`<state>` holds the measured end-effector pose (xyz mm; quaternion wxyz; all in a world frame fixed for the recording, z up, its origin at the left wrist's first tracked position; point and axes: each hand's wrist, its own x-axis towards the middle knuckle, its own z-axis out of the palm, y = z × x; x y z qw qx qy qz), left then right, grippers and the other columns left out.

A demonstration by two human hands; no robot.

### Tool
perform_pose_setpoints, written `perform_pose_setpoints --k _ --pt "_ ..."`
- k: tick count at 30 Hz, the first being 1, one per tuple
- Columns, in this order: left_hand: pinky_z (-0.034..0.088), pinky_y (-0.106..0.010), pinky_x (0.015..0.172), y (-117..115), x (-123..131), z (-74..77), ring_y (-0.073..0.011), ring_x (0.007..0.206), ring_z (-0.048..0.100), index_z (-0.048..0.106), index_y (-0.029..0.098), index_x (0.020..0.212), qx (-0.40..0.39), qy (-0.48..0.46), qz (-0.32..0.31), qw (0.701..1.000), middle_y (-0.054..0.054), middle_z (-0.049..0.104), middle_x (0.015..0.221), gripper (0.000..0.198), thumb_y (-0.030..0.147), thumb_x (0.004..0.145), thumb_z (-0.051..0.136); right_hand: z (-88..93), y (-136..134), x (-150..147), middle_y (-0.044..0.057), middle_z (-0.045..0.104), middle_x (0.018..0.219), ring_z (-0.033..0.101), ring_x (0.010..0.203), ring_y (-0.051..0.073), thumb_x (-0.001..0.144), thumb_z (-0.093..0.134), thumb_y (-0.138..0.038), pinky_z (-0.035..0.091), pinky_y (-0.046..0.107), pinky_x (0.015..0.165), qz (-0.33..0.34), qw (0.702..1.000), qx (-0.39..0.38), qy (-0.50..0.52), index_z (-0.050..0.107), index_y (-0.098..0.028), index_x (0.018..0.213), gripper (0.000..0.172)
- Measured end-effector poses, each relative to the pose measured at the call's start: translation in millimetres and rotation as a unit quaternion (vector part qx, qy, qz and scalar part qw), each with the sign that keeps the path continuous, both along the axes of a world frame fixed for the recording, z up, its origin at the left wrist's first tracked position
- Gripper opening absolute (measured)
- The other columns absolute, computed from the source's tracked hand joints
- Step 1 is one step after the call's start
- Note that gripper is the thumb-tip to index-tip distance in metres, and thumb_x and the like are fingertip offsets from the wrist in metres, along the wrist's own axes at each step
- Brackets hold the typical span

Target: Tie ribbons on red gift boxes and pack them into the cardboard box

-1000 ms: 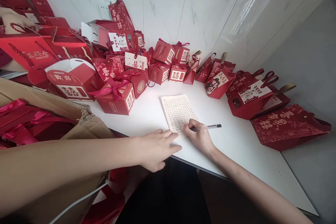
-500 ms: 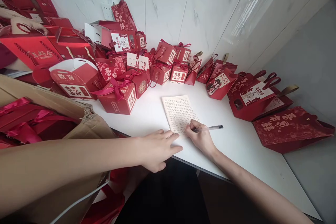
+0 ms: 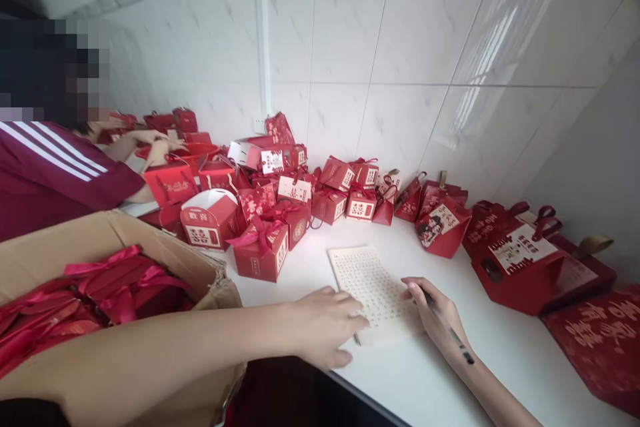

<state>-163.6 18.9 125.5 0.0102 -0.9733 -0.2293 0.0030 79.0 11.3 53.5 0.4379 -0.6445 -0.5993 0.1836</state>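
Note:
A small sheet of squared writing paper [image 3: 370,283] covered in handwriting lies on the white table [image 3: 435,380]. My left hand [image 3: 325,330] rests flat on the paper's near left corner, fingers stretched out. My right hand [image 3: 434,313] sits at the paper's right edge, fingers closed round a pen [image 3: 453,335] whose barrel lies back along my wrist. Red gift boxes [image 3: 260,250] with ribbons stand just beyond the paper.
More red boxes and gift bags [image 3: 520,260] line the tiled wall to the right. A cardboard carton [image 3: 130,240] full of red ribbons sits at my left. Another person in a dark red striped sleeve [image 3: 55,170] handles red bags at the far left.
The view has tilted up and drawn back, bringing the wall and the other person into sight. My left hand slid onto the paper. The pen has swung back along my right wrist.

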Motion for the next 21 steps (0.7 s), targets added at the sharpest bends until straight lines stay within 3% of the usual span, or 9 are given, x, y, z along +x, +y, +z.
perform_pose_setpoints --k 2,5,8,12,15,21 --pt "0.037 -0.036 0.096 23 -8 10.2 -0.0239 0.112 0.048 0.053 0.017 0.116 0.074 -0.050 0.034 0.995 -0.011 0.054 0.120 0.039 0.030 0.080 0.050 -1.5 2 2 0.002 0.065 0.071 0.059 0.065 0.019 0.084 0.033 -0.060 0.044 0.025 0.059 0.013 1.000 -0.016 -0.021 0.061 -0.022 0.087 0.047" --pt "0.028 -0.044 0.103 54 -33 32.3 -0.0281 0.122 0.038 0.048 0.012 0.121 0.166 -0.107 0.161 0.967 -0.014 0.046 0.129 0.045 0.022 0.077 0.050 -1.4 2 1 0.002 0.065 0.071 0.062 0.070 0.020 0.084 0.035 -0.061 0.046 0.024 0.064 0.049 0.997 -0.011 -0.065 0.061 -0.022 0.079 0.047" --pt "0.032 -0.048 0.099 66 -66 50.9 -0.0350 0.121 0.037 0.038 0.006 0.130 0.149 -0.108 0.320 0.929 -0.021 0.042 0.130 0.070 0.043 0.073 0.054 -1.5 0 -1 0.001 0.063 0.067 0.061 0.065 0.019 0.085 0.034 -0.060 0.046 0.023 0.058 0.065 0.994 0.005 -0.093 0.061 -0.023 0.075 0.047" --pt "0.038 -0.055 0.086 56 -98 56.6 -0.0437 0.114 0.043 0.031 0.005 0.133 0.060 -0.049 0.515 0.854 -0.029 0.044 0.125 0.094 0.070 0.066 0.045 -5.3 -1 0 -0.001 0.060 0.063 0.058 0.057 0.018 0.086 0.034 -0.058 0.045 0.022 0.054 0.090 0.990 0.016 -0.110 0.059 -0.024 0.075 0.043" --pt "0.040 -0.051 0.084 49 -104 54.9 -0.0445 0.112 0.047 0.028 0.004 0.135 -0.003 -0.023 0.559 0.829 -0.031 0.045 0.124 0.103 0.076 0.062 0.041 -7.8 0 2 -0.002 0.058 0.062 0.056 0.056 0.016 0.087 0.034 -0.056 0.045 0.022 0.055 0.111 0.986 0.006 -0.124 0.056 -0.025 0.077 0.039" --pt "0.044 -0.040 0.082 55 -92 55.7 -0.0397 0.110 0.052 0.027 0.009 0.136 -0.079 0.000 0.535 0.841 -0.027 0.050 0.123 0.098 0.070 0.062 0.048 -5.9 -5 3 -0.002 0.054 0.061 0.052 0.054 0.016 0.089 0.030 -0.055 0.044 0.022 0.052 0.136 0.979 -0.015 -0.152 0.053 -0.025 0.076 0.039"
